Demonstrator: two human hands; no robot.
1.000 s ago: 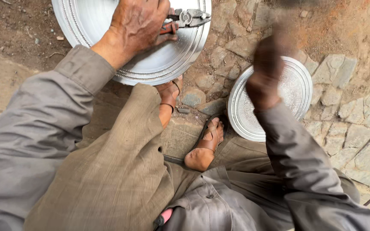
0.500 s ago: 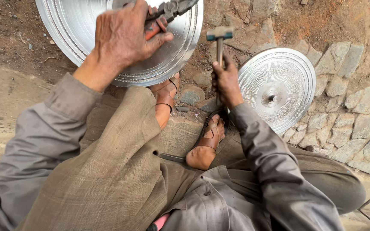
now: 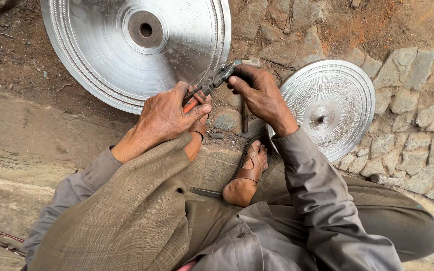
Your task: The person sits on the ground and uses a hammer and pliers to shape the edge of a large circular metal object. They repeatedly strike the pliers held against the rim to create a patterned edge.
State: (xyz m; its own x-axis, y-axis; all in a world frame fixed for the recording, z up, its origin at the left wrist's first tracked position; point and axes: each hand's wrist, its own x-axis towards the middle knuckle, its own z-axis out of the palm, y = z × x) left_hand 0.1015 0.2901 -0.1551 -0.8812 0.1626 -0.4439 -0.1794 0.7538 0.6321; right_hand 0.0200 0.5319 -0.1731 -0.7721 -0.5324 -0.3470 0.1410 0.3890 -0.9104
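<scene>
My left hand (image 3: pixel 169 115) grips orange-handled pliers (image 3: pixel 213 84) whose jaws bite the lower right rim of a large shiny metal disc (image 3: pixel 126 60) leaning at the top. My right hand (image 3: pixel 259 93) is closed around a hammer (image 3: pixel 245 118) close to its head. The head rests by the pliers' jaws at the disc's rim, and the handle hangs down below the hand. A smaller patterned metal disc (image 3: pixel 337 110) lies to the right, just beyond my right wrist.
My feet in brown sandals (image 3: pixel 249 170) rest on the stone paving between my knees. A thin dark metal tool (image 3: pixel 206 192) lies beside the right foot. Spectacles (image 3: pixel 1 241) lie at the lower left. Bare earth lies to the left and rough stones (image 3: pixel 418 125) to the right.
My right hand has brought the raised hammer down to the pliers' jaws at the disc's rim. My left hand with the pliers has shifted lower along the rim.
</scene>
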